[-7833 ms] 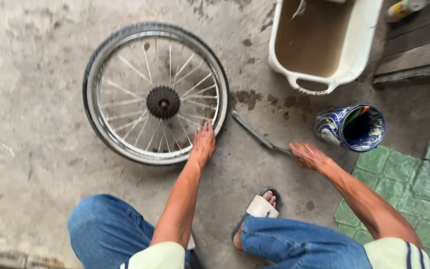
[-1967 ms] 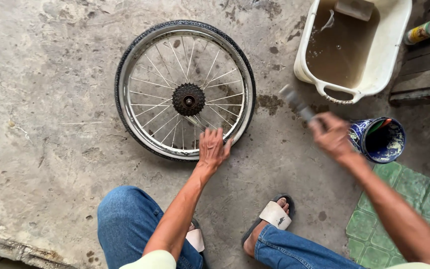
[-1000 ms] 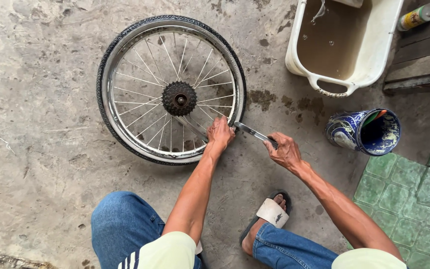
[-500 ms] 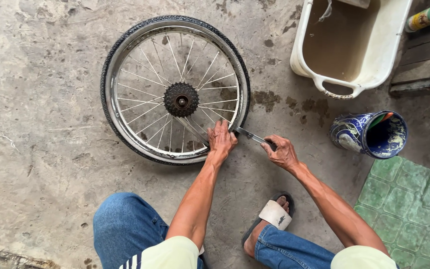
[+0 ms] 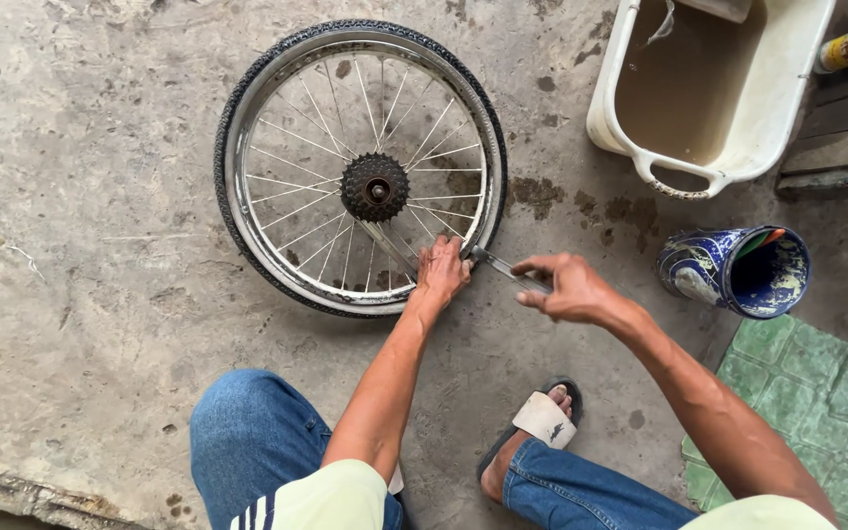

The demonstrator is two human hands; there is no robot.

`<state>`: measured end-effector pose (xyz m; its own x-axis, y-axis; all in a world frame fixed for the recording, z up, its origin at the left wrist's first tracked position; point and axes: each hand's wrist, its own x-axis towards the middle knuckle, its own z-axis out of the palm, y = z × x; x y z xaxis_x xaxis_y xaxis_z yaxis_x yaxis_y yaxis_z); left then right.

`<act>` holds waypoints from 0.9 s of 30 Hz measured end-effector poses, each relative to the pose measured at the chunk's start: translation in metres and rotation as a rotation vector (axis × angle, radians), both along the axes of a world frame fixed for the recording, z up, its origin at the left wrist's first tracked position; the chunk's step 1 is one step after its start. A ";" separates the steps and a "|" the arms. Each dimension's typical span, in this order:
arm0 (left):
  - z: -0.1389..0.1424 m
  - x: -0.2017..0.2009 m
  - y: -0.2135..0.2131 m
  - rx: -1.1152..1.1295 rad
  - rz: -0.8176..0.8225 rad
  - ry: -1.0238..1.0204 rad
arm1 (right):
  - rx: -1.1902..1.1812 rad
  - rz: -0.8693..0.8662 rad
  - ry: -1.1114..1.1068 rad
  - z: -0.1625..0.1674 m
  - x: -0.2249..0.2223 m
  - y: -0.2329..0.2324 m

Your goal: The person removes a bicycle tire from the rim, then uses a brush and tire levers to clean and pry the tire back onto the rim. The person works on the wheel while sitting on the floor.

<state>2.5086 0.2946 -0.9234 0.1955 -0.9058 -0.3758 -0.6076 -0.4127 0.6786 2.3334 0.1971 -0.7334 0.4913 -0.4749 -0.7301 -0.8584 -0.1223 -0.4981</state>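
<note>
- Stained concrete floor (image 5: 100, 245); bicycle wheel (image 5: 360, 167) lies flat on it.
- Left hand (image 5: 441, 272) pressed on wheel's near rim, fingers curled.
- Right hand (image 5: 566, 290), just beside the wheel, grips a metal lever (image 5: 503, 267) whose tip meets the rim.

Soft, even daylight, moderately bright, with no glare. Faint shadows sit close under the spoked silver bicycle wheel with black tyre (image 5: 360, 167) and the forearms. Focus is sharp throughout; the grey concrete floor (image 5: 80, 216) bends slightly toward 7 o'clock.
</note>
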 end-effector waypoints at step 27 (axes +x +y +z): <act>0.022 0.044 0.062 -0.026 -0.381 -0.395 | 0.294 -1.073 -0.540 -0.086 0.006 -0.055</act>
